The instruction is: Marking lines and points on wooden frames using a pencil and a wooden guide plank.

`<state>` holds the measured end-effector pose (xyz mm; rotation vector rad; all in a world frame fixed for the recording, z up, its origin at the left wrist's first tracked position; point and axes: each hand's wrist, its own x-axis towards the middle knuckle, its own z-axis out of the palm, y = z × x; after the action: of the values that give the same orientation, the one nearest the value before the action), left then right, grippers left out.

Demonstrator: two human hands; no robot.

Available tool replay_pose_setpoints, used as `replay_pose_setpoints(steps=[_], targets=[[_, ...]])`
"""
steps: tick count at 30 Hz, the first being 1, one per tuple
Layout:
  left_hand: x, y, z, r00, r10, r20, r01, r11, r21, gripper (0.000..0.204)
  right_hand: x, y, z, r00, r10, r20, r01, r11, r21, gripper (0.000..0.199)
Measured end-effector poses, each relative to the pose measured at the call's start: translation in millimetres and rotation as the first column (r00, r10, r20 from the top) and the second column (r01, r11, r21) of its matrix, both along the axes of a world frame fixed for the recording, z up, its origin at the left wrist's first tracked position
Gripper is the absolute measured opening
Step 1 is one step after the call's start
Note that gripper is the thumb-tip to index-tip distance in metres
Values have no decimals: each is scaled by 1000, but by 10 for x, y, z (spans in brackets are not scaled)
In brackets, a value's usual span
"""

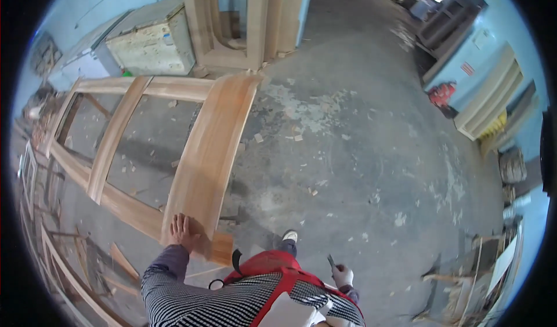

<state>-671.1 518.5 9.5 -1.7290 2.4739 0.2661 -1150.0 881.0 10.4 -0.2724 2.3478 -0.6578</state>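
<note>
An unfinished wooden door frame [119, 135] is lying flat at the person's left, its wide end board [209, 147] running nearest the body. It is looking heavy and stiff, perhaps slippery across its smooth face, so the outer edges are offering the surest hold. The left hand [181, 233] is resting on the board, fingers spread, grasping nothing; the right hand [343, 275] is clasping a thin dark tool [331, 261] above the concrete floor [348, 170].
</note>
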Motion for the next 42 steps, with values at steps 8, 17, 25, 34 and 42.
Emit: replay_pose_setpoints(steps=[8, 17, 25, 34, 42], targets=[[-990, -634, -533, 958, 283, 43, -287, 950, 125, 55, -1718, 117, -128, 984, -85, 155, 8, 898, 439, 44], [-3246, -1333, -692, 832, 432, -348, -380, 901, 210, 29, -4049, -1906, -543, 973, 73, 218, -143, 934, 328, 31], [-4562, -2646, -29, 660, 710, -244, -632, 701, 330, 20, -6606, -5256, -464, 867, 486, 110, -495, 816, 299, 20], [-4026, -4613, -287, 265, 765, -588, -950, 312, -22, 36, -6308, -9523, -444, 728, 685, 38, -681, 715, 160, 19], [-3656, -6846, -415, -62, 887, -457, -990, -113, -86, 78, -4953, -12074, -188, 458, 866, 201, -880, 411, 236, 28]])
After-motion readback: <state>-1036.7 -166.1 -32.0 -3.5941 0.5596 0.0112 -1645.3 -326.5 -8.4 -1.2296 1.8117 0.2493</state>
